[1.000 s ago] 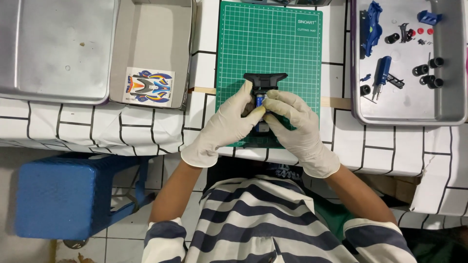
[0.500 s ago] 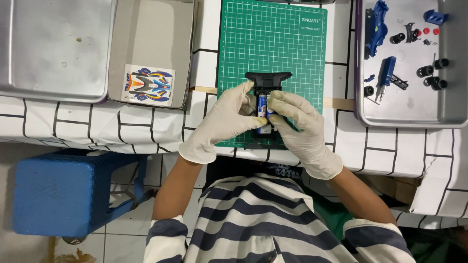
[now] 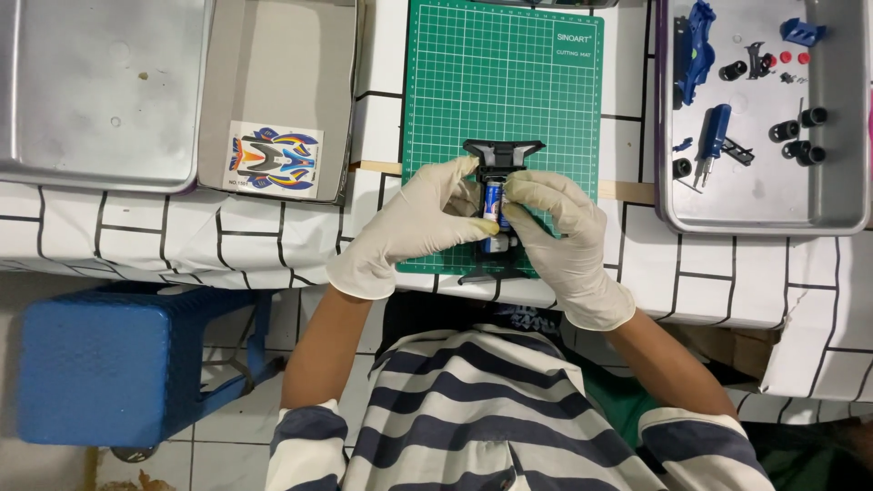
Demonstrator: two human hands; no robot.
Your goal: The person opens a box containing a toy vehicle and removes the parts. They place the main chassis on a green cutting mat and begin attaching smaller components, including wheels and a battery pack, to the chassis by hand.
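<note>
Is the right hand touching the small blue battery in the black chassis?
Touching. The head view shows the right hand with its fingertips pressed against the blue battery seated in the black chassis, no gap visible, while the left hand grips the other side.

Black toy-car chassis (image 3: pixel 502 156) mostly hidden beneath gloved fingers (image 3: pixel 526 193); tray (image 3: pixel 759 218) cut off above.

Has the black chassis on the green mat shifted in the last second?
No. The black chassis sits in the same spot on the green cutting mat, its wide end level with the wooden strip.
</note>
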